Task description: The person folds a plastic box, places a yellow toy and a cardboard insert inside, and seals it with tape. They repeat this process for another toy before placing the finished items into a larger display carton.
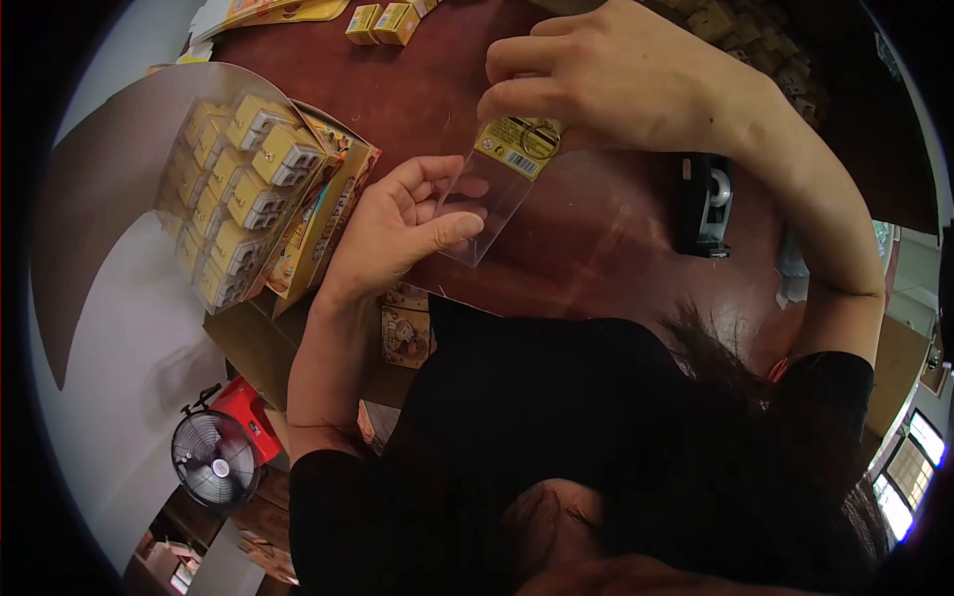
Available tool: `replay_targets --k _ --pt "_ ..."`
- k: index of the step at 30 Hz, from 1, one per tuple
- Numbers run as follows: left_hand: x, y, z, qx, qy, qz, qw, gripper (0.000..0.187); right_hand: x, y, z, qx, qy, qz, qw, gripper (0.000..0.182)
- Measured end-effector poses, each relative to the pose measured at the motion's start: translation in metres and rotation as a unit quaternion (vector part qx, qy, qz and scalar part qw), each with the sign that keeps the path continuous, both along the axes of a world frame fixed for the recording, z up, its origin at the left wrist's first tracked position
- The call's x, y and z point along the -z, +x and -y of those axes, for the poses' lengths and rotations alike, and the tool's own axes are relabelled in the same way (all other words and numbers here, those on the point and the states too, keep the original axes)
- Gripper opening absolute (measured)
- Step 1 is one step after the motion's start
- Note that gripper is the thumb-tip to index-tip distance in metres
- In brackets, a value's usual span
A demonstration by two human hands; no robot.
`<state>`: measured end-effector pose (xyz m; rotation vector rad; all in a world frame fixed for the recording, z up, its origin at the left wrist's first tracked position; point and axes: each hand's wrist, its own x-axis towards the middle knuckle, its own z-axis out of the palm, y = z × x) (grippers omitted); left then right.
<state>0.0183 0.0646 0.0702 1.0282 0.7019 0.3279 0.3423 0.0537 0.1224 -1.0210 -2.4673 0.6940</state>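
My left hand (402, 223) grips a clear plastic box (502, 214) between thumb and fingers, over the reddish-brown table (586, 268). At the far end of the clear box is a small yellow box (517, 151) with a barcode, printed text and a metal key ring (542, 140) lying against it. My right hand (586, 84) bends over that end with its fingers curled. Its fingertips are partly hidden behind the hand, right at the yellow box and the ring.
Left, a clear-fronted display box (238, 189) holds rows of small yellow boxes beside a printed carton (323, 214). Two small yellow boxes (383, 24) sit at the back. A black tape dispenser (706, 204) stands right. A fan (216, 459) is lower left.
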Motion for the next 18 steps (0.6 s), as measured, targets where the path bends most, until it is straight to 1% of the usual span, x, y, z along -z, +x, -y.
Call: replay_targets --k 2,5,7,8,10,13,16,18 --pt "-0.004 -0.001 -0.001 0.0 0.004 -0.016 1.0 0.064 -0.006 -0.006 0.003 -0.004 0.01 0.01 1.0 0.053" --pt "-0.006 0.0 0.001 -0.022 -0.019 -0.009 1.0 0.063 -0.011 0.009 0.009 -0.009 0.027 0.025 0.999 0.052" --pt "-0.005 0.002 0.004 -0.044 -0.018 0.011 0.999 0.062 -0.018 0.001 0.013 -0.012 0.038 0.037 0.999 0.052" --pt "-0.006 0.002 0.005 -0.044 -0.018 0.011 0.999 0.062 -0.021 -0.005 0.013 -0.014 0.042 0.043 0.998 0.052" --pt "-0.013 0.004 0.008 -0.043 0.031 -0.023 0.998 0.062 -0.024 -0.01 0.008 -0.014 0.049 0.055 0.997 0.052" --pt "-0.026 0.006 0.01 -0.041 0.036 -0.053 0.997 0.063 -0.032 -0.016 0.012 -0.017 0.062 0.072 0.995 0.052" --pt "-0.034 0.003 0.007 -0.025 0.017 -0.058 0.998 0.063 -0.042 -0.027 0.01 -0.022 0.078 0.088 0.993 0.052" --pt "-0.03 0.003 0.007 -0.026 0.026 -0.047 0.998 0.063 -0.046 -0.038 0.007 -0.025 0.088 0.1 0.991 0.052"
